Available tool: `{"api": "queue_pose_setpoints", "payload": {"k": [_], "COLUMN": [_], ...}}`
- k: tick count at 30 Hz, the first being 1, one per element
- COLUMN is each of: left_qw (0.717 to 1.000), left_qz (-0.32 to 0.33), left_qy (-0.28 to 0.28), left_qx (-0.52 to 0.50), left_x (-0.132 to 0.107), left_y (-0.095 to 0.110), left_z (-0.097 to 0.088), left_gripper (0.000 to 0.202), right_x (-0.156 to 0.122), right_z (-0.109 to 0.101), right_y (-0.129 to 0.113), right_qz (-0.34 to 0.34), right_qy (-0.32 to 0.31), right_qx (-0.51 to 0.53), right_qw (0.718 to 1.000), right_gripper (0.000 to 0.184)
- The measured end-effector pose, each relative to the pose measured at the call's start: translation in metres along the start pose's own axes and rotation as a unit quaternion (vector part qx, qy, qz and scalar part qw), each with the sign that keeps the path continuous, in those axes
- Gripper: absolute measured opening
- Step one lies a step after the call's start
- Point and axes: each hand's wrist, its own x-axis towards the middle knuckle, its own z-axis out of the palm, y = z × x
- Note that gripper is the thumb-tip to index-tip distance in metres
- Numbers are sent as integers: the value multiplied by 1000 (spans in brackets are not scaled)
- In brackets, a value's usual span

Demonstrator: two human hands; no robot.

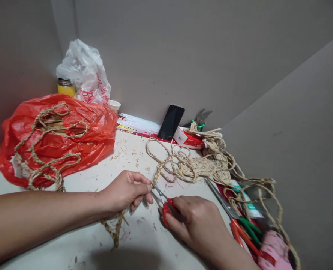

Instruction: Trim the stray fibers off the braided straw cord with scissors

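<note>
My left hand (126,191) pinches a braided straw rope (162,165) on the white table (144,240). The rope runs under the hand and its end (114,228) trails toward me. My right hand (196,223) is closed round small red-handled scissors (166,204). Their blades point at the rope right by my left fingertips. Beyond lies a flat coiled oval of the same braid (198,167), joined to loose loops.
A red plastic bag (56,138) draped with more braid sits at the left. Behind it are a white bag (84,73), a yellow jar (66,88) and a paper cup (114,105). A phone (171,122) leans on the wall. Large scissors (234,217) lie at right. Straw scraps litter the table.
</note>
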Motion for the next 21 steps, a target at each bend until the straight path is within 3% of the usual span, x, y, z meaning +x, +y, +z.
{"api": "queue_pose_setpoints", "payload": {"k": [14, 21], "left_qw": [999, 999], "left_qz": [-4, -3], "left_qy": [-27, -23], "left_qx": [-24, -47], "left_x": [0, 1], "left_y": [0, -2], "left_z": [-4, -5], "left_gripper": [16, 15], "right_x": [-1, -2], "right_z": [-1, 1], "right_y": [2, 2], "right_qz": [26, -14], "right_qy": [-43, -18], "right_qx": [107, 59], "right_qw": [993, 998], "right_gripper": [34, 30]}}
